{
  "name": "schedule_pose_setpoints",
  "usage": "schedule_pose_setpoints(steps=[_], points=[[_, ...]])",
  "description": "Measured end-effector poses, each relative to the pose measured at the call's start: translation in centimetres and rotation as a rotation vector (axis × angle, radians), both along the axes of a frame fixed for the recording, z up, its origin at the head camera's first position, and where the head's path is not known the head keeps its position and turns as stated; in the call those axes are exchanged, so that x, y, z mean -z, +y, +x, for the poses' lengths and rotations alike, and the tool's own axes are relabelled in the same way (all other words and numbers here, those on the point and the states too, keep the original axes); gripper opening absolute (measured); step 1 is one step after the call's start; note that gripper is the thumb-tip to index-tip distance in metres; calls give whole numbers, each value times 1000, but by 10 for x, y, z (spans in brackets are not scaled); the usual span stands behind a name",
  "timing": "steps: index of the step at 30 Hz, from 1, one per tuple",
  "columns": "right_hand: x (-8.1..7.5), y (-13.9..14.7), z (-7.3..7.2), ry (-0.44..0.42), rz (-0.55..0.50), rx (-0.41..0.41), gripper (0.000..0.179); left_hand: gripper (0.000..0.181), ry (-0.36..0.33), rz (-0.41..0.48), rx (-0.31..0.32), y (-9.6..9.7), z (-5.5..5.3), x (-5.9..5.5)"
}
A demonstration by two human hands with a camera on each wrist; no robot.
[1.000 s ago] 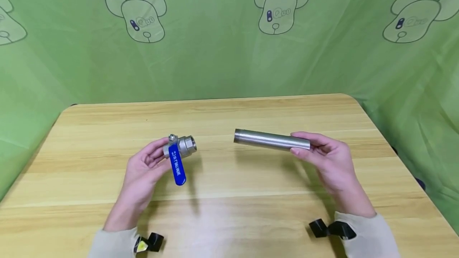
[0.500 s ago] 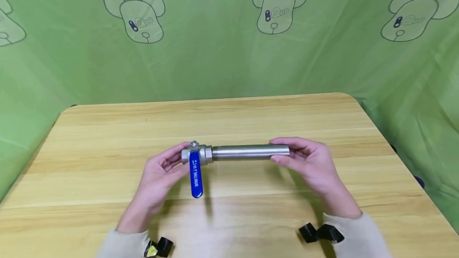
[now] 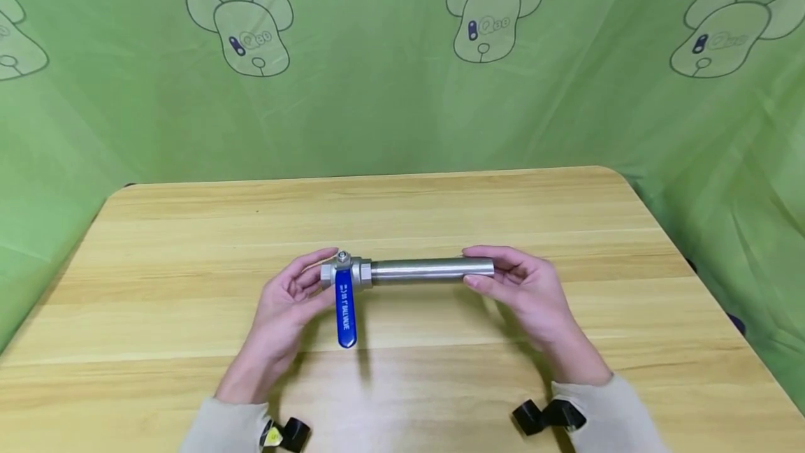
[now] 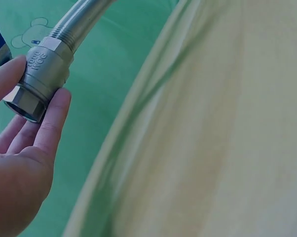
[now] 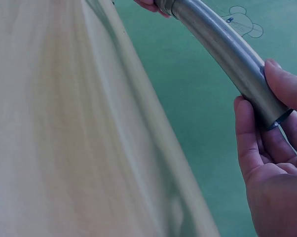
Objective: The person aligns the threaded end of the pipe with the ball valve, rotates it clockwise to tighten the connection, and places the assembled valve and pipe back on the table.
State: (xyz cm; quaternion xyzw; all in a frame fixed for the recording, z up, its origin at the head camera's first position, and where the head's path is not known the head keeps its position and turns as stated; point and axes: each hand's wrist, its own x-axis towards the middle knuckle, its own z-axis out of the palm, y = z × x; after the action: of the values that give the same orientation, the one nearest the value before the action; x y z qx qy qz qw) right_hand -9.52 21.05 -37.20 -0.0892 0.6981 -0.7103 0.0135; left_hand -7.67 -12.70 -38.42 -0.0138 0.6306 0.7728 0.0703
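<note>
My left hand (image 3: 286,310) grips a steel ball valve (image 3: 361,272) by its left end, between thumb and fingers. The valve's blue lever (image 3: 345,310) points down toward me. A straight steel pipe (image 3: 428,270) lines up with the valve, its threaded end at the valve's right opening; in the left wrist view some thread (image 4: 63,35) still shows outside the valve's hex collar. My right hand (image 3: 525,299) pinches the pipe's plain far end, thumb below and fingers above in the head view. In the right wrist view that open pipe end (image 5: 278,121) sits between thumb and fingers.
Both hands are over a wood-grain table (image 3: 189,229). A green curtain (image 3: 371,103) with bear-head drawings stands behind and at the sides. Black wrist camera mounts (image 3: 294,433) are strapped at both sleeves.
The valve moved right and the pipe moved left and levelled until their ends met. Over the last half second my right hand came further left with the pipe.
</note>
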Motion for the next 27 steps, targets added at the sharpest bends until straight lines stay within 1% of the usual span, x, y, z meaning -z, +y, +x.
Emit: schedule_pose_setpoints(steps=[5, 8, 12, 14, 16, 21, 24, 27], points=[[6, -5, -1, -53, -45, 19, 39, 51, -48, 62, -33, 2, -2, 7], [7, -8, -1, -78, -47, 32, 39, 50, -77, 83, -49, 2, -3, 8], [8, -11, -1, -102, -38, 40, 46, 52, -83, 87, -52, 2, -3, 9], [10, -11, -1, -108, -42, 26, 50, 53, -86, 87, -52, 1, -3, 9], [11, -10, -1, -101, -48, -4, 53, 52, -91, 88, -54, 1, -3, 9], [14, -7, -2, -60, -55, -81, 53, 50, -106, 86, -66, 0, -2, 9], [14, -7, -2, -81, -50, -73, 52, 50, -117, 79, -65, 0, -2, 9], [12, -7, -1, -132, -35, -44, 50, 51, -126, 71, -57, 0, -3, 10]])
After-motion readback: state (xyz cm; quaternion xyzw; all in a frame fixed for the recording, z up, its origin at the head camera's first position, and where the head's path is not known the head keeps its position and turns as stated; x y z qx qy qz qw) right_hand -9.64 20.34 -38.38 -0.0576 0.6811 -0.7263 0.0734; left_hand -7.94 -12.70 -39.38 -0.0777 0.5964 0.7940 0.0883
